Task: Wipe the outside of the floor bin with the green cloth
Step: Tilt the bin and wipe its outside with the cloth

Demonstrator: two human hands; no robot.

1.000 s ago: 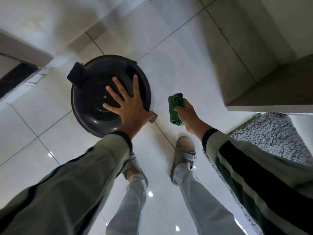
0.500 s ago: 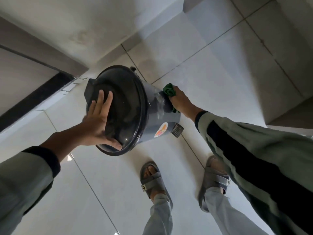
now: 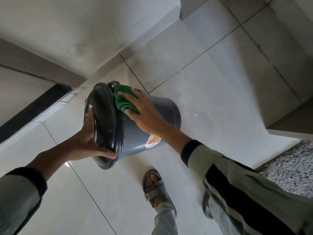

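Glossy pale floor tiles meet a white wall, with a shaggy grey rug beside what may be a step.

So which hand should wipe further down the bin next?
Right. The right hand presses the green cloth flat on the side of the bin; the left hand grips the lid, steadying the tilted bin.

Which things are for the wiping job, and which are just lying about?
For the job: floor bin, tipped; black lid, gripped by the left hand; green cloth, pressed on the bin's side by the right hand.
Just lying about: grey rug; sandal on a foot.
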